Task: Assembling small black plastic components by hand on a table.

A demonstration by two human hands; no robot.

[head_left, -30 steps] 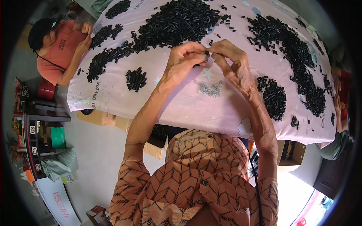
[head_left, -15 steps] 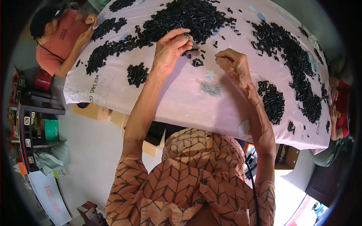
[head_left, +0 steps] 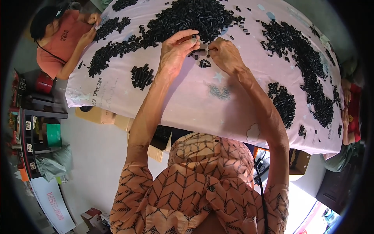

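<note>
Over the near edge of the big heap of small black tube-shaped pieces (head_left: 191, 17), my left hand (head_left: 175, 54) pinches one small black tube piece (head_left: 194, 36) between thumb and fingers. Just to its right, my right hand (head_left: 226, 56) has its fingertips pressed together, close to the left fingertips. What it holds is too small to make out. Below the two hands, a few loose black pieces (head_left: 204, 63) lie on the pink patterned cloth (head_left: 194, 105). One small pile (head_left: 142, 76) sits left of my left forearm, and another pile (head_left: 283, 105) lies right of my right forearm.
A long band of black pieces (head_left: 307, 70) curves along the right side of the table. At the left edge a person in an orange shirt (head_left: 60, 46) handles pieces; another person in red (head_left: 353, 113) sits at the right edge. Cardboard boxes (head_left: 93, 116) stand under the table.
My right hand has moved left and slightly up, so its fingertips are now close to the left hand's. My left hand has stayed nearly still with the black piece.
</note>
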